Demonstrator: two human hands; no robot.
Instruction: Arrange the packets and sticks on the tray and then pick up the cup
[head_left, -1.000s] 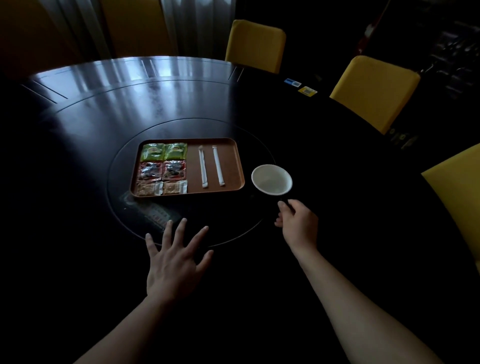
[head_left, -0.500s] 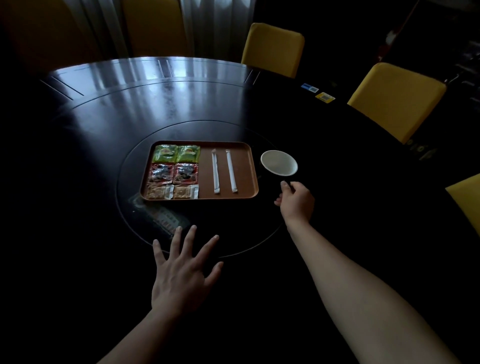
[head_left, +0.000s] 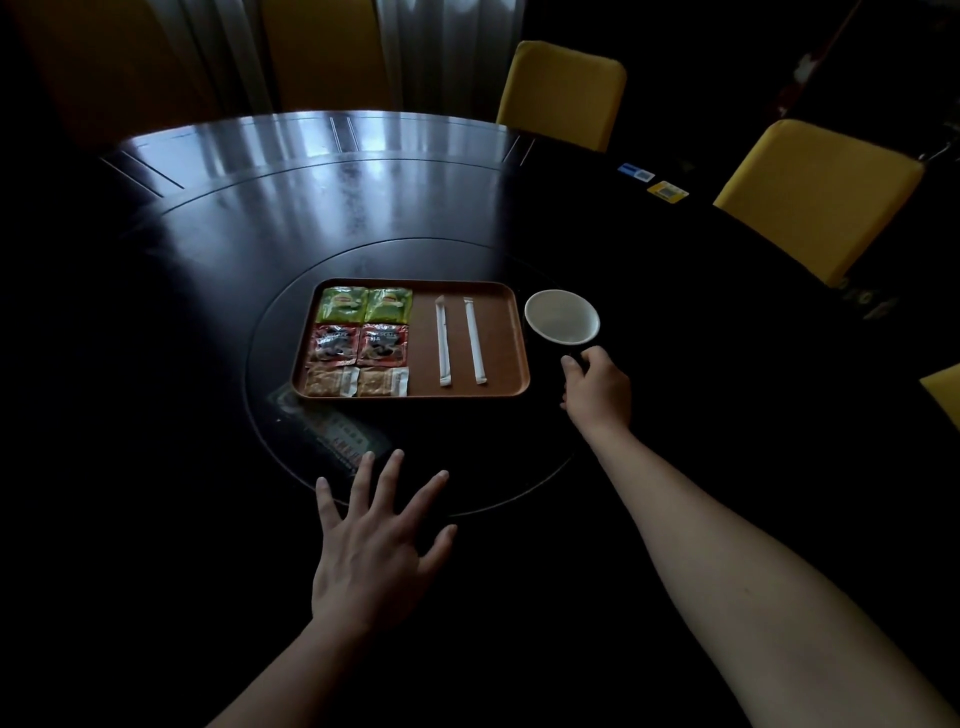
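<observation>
A brown tray (head_left: 501, 338) lies on the dark round table. On its left half sit two green packets (head_left: 366, 305), two red packets (head_left: 358, 344) and two tan packets (head_left: 356, 382), in neat rows. Two white sticks (head_left: 460, 340) lie side by side on its right half. Just right of the tray stands a dark cup with a white inside (head_left: 562, 317). My right hand (head_left: 597, 387) is at the cup's near side, fingers curled around its dark handle. My left hand (head_left: 376, 535) rests flat on the table near the front, fingers spread, holding nothing.
A round inset turntable (head_left: 270, 332) surrounds the tray. Yellow chairs (head_left: 563, 93) (head_left: 815, 195) stand at the far right edge, with another at the right border. Two small cards (head_left: 652, 182) lie near the far right rim. A faint printed sheet (head_left: 332, 431) sits in front of the tray.
My right hand has reached forward to the cup and closed on its handle. The view has shifted, so the tray and the cup appear further right. The left hand stays flat.
</observation>
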